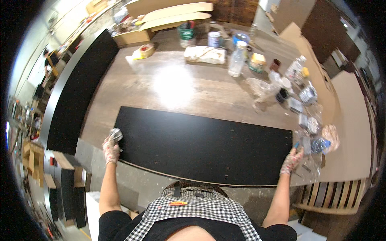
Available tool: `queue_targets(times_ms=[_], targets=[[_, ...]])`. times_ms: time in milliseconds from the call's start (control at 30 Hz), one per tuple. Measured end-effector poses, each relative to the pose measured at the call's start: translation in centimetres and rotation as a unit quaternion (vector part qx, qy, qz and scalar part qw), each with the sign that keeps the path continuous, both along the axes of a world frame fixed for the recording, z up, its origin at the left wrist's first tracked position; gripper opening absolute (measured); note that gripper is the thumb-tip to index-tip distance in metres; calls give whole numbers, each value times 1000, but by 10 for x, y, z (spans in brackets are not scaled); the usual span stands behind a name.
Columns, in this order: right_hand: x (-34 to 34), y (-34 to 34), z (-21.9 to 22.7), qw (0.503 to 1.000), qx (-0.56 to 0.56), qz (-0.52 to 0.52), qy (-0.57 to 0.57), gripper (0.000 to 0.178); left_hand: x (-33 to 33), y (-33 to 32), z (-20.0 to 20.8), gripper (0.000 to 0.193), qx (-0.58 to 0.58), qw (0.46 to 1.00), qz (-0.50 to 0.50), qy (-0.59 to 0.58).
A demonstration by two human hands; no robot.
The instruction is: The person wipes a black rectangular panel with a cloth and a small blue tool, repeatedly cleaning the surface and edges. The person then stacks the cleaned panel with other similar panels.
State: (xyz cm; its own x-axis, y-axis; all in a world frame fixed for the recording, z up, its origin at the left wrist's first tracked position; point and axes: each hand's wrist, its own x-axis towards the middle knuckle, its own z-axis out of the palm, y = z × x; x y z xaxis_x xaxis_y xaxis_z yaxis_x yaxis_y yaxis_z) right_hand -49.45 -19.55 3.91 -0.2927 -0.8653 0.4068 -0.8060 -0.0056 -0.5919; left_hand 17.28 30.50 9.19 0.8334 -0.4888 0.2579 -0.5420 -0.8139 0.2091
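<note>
A long black board point(201, 144) lies flat on the table in front of me, its near edge toward my checked apron. At the board's left end, my left hand point(111, 151), in a stained glove, is closed on a crumpled grey-white wad point(116, 135), perhaps a rag. The wad touches the board's edge. My right hand point(292, 160), gloved too, is at the right end with its fingers closed around a small thing whose blue tip point(296, 145) shows; its kind is hidden. Small holes or marks dot the board near that end.
Another long black panel point(80, 94) stands along the table's left side. Tape point(146, 50), a green can point(186, 35), a folded cloth point(205, 54) and a clear bottle point(237, 59) sit at the back. Bottles, cups and plastic wrap crowd the right, beside cardboard point(350, 128).
</note>
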Motion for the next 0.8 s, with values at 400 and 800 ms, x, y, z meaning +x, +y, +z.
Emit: queue_targets(times_ms=[400,800], targets=[[30,71,-7,975,-42,62,-209,52,-203,-72,19,106,303,852,-425,53],[-16,66,103,887,-159,62,-430,41,-208,-91,119,61,274,832,-481,-27]])
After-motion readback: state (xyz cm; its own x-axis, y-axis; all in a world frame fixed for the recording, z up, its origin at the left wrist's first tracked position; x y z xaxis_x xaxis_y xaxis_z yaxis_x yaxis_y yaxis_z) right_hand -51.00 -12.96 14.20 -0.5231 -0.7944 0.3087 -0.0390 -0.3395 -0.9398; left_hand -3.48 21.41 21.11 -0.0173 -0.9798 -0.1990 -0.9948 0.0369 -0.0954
